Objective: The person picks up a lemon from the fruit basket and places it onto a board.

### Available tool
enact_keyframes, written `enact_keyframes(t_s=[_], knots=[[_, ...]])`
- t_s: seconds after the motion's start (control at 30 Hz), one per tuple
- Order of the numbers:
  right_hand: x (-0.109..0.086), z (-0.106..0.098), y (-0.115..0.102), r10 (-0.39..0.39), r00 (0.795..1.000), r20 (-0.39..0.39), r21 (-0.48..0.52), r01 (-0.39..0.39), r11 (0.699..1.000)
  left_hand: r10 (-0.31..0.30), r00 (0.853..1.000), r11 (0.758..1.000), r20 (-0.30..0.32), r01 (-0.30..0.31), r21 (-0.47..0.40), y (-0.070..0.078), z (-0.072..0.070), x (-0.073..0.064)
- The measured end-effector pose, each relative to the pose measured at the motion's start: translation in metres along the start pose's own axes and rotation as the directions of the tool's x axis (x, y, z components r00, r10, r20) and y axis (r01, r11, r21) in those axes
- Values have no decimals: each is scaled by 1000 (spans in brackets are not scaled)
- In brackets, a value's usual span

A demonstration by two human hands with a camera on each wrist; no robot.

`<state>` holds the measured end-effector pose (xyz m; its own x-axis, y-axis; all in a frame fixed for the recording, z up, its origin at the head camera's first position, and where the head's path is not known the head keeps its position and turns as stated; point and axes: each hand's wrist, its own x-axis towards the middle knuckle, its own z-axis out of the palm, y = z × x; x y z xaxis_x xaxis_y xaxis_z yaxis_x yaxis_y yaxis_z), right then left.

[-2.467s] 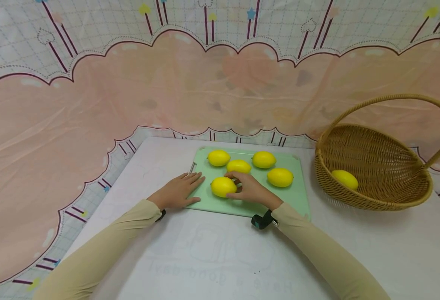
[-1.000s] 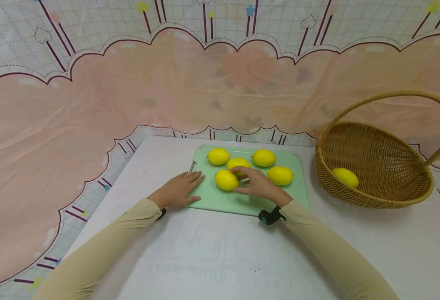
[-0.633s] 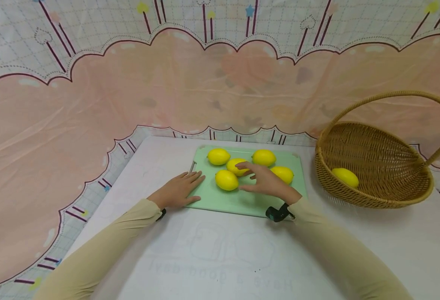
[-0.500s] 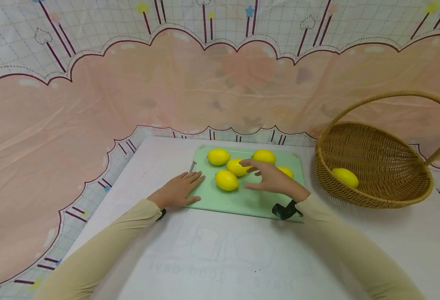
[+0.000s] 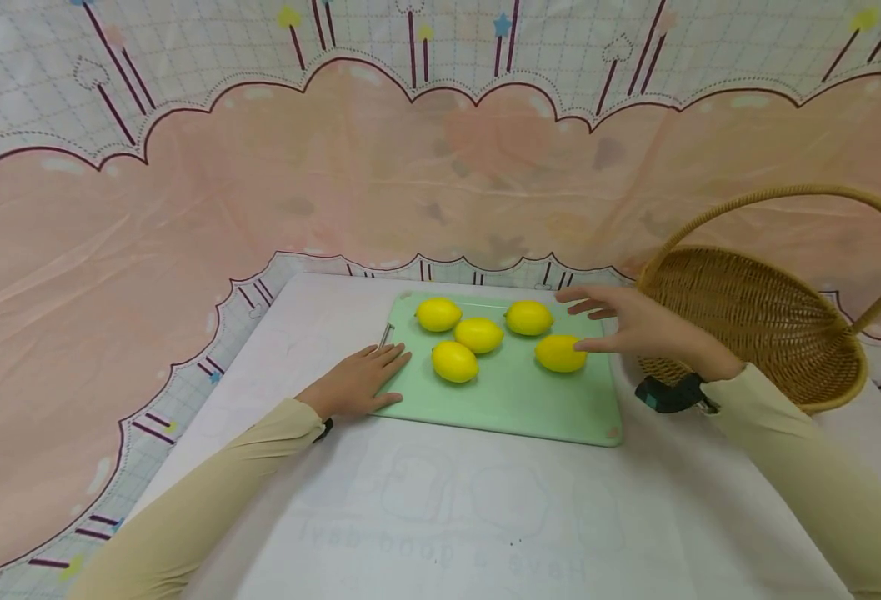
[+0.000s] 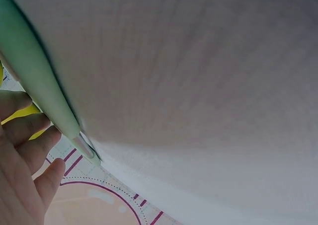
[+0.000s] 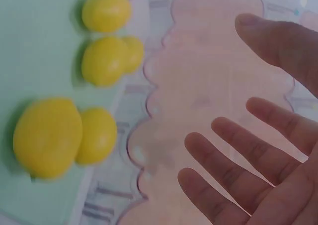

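Several yellow lemons lie apart or close together on a pale green cutting board (image 5: 530, 410). My left hand (image 5: 357, 383) rests flat at the board's left edge with straight fingers; the left wrist view shows its fingertips along the board's rim (image 6: 42, 68). Above the board's right side and the basket's near side hovers my right hand (image 5: 638, 329), holding nothing. Its fingers are spread and its thumb stands apart, as the right wrist view confirms. The right lemon (image 5: 558, 355) is closest to it, near the thumb. At the front left of the group lies another lemon (image 5: 454, 362).
A wicker basket (image 5: 755, 308) with a tall handle stands tilted on the right of the white table (image 5: 410, 500); my right hand and wrist hide part of its inside. Behind the table hangs a patterned cloth (image 5: 410, 183). Each wrist carries a black camera (image 5: 668, 396).
My right hand has let go of the front lemon, left slightly farther back on the board, and moved right towards the basket. It now covers the basket's lemon. The left hand has stayed put.
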<state>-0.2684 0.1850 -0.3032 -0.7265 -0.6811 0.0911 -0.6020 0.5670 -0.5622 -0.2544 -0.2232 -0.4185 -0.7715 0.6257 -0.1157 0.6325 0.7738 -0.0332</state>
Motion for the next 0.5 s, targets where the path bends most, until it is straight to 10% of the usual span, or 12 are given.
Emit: enact_keyframes(t_s=[0.5], knots=[[-69,-63,78,158,987,42,11,-159,987,-1,1000,1000,6,1,5,-2,4,2]])
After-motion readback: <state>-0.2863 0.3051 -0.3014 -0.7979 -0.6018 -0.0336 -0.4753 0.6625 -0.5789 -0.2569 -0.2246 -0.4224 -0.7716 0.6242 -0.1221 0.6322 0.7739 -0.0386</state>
